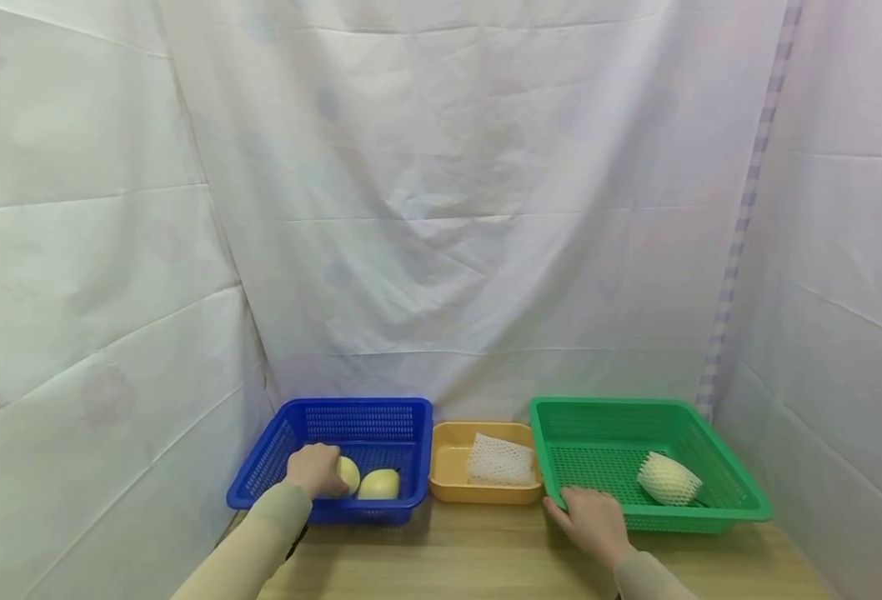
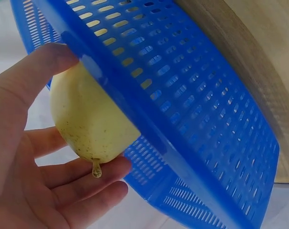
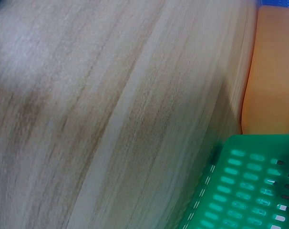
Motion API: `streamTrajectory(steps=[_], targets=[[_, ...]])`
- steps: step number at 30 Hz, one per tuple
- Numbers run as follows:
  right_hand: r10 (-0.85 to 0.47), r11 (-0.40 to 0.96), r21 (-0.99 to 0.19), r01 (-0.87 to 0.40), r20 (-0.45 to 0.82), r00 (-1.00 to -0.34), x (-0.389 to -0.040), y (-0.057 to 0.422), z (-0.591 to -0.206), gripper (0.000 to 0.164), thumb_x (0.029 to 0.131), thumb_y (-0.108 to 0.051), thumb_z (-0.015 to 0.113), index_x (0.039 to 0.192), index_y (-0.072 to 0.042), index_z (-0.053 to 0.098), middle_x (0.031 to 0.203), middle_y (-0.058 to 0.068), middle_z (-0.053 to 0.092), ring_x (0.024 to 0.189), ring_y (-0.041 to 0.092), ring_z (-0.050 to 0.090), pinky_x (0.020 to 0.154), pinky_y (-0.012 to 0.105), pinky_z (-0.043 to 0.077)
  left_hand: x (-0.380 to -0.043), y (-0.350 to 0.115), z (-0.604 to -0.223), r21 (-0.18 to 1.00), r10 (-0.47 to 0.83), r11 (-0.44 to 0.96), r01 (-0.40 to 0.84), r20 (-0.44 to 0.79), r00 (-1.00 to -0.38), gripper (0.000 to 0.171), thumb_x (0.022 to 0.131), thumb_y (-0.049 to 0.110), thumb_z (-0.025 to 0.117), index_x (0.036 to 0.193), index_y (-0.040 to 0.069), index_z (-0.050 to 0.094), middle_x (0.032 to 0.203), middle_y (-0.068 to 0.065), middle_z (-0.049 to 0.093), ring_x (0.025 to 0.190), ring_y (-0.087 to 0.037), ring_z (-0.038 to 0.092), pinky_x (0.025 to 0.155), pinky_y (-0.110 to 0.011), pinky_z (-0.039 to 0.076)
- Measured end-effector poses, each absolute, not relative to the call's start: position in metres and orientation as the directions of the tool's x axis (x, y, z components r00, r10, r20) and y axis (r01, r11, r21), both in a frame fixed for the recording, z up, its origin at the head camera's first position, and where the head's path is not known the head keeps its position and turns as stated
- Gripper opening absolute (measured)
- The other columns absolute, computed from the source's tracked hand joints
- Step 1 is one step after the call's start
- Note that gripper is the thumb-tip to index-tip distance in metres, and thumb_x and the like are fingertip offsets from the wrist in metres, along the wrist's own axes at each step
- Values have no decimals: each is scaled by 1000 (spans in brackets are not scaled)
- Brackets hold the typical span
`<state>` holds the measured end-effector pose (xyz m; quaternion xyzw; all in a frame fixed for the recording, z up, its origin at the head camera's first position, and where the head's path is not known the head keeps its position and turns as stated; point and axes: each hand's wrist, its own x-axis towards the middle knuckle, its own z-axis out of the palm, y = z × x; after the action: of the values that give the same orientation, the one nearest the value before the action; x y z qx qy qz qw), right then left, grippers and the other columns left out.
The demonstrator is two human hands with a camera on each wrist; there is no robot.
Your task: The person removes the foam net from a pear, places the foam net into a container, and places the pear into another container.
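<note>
Blue basket (image 1: 362,417), left grip (image 1: 315,471) holding pear (image 2: 89,112), green basket (image 1: 613,423), netted fruit (image 1: 668,481) inside, right grip (image 1: 593,521) seemingly clasping rim (image 1: 548,462)

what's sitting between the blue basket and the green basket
In the head view, an orange tray holding white netting stands between the blue basket and the green basket.
</note>
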<state>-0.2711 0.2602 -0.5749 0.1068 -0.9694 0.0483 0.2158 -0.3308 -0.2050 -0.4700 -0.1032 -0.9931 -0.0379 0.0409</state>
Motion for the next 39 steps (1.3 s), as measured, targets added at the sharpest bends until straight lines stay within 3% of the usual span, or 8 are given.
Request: streamTrajectory(steps=[20,39], targets=[[-183,974,-36,-225,463,-867,-272,261,-581,34,89,-47,64,72,-18,64,68,-5,62,54,16,56,46,33,43,-342,-205,-490,78,140,987,143,35,-989,37,65,36,85,77,11,60,68,-2,52,64,-22,48,57,-40,46],[-176,976,-44,-215,423,-889,-272,261,-578,44,92,-49,59,61,-24,40,56,-10,37,46,10,36,44,29,30,-342,-204,-498,77,97,992,96,-1,-995,43,67,35,84,92,5,67,79,-8,62,73,-27,58,63,-48,51]])
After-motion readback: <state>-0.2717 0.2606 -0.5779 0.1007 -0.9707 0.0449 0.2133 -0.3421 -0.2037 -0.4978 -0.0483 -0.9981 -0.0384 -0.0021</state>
